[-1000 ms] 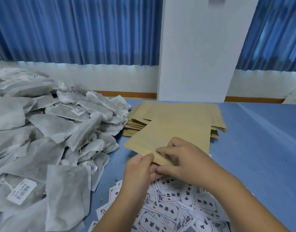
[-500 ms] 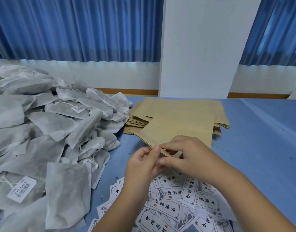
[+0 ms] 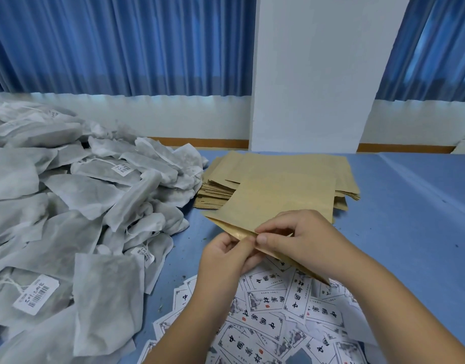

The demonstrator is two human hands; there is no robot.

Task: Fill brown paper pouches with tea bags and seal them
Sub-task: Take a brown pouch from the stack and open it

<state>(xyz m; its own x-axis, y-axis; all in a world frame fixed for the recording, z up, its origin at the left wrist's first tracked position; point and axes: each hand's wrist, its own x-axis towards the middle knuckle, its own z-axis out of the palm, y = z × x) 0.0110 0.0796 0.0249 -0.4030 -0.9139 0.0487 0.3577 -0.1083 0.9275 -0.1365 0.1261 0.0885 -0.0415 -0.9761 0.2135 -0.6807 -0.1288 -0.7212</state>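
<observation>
Brown paper is what's front and centre in the head view: one brown paper pouch [image 3: 278,200] is held tilted just above the blue table [image 3: 410,232], with its near edge pinched by both hands. The left hand [image 3: 223,261] is curled onto that edge from below, thumb pressed against fingers. The right hand [image 3: 305,240] is closed on it from above, with thumb and forefinger clamped on the paper right beside the left thumb. The edge looks a bit parted at its left end, but whether it's properly opened can't be told. Behind it, a stack of flat pouches [image 3: 215,195] is laid on the table, partly hidden by the held one. A big heap of grey-white tea bags [image 3: 81,206] with strings and barcode tags is piled at the left, just beside the stack. Printed labels [image 3: 265,324] are scattered under the wrists. Blue curtains [image 3: 121,43] and a white pillar [image 3: 310,74] are seen at the back.
</observation>
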